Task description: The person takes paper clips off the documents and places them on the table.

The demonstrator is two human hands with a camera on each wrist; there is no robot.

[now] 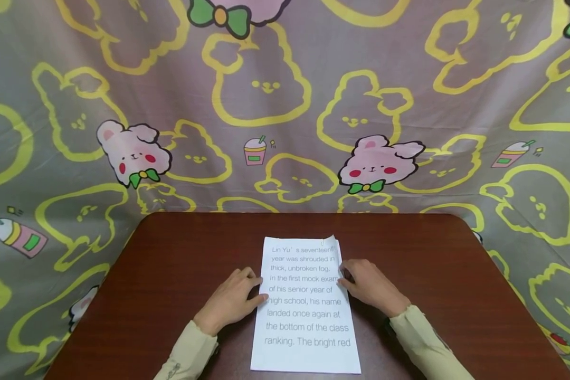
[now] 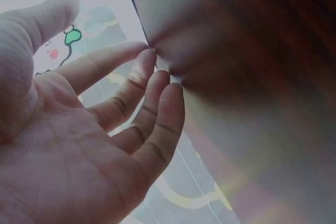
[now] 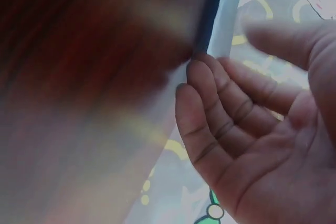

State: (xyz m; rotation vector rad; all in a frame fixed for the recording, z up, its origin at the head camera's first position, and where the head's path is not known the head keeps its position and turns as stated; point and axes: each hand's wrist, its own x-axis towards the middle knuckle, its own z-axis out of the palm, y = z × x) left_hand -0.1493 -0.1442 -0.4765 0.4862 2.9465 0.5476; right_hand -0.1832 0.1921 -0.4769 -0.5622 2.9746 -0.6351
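A narrow stack of white paper sheets (image 1: 309,359) printed with large English text lies on the table, its long sides running away from me. The top sheet curls up at its far right corner. On the left, my left hand (image 1: 230,301) has its fingertips and thumb at the left edge of the sheets. My right hand (image 1: 372,287) is at the opposite edge, a little farther up the page. In both wrist views the fingers are loosely bent, with fingertips down at the table and the thumb held apart from them.
The sheets rest on a dark reddish-brown wooden table (image 1: 171,258) with rounded far corners. Behind it and along both sides hangs a curtain (image 1: 285,132) printed with cartoon rabbits, yellow outlines and drink cups.
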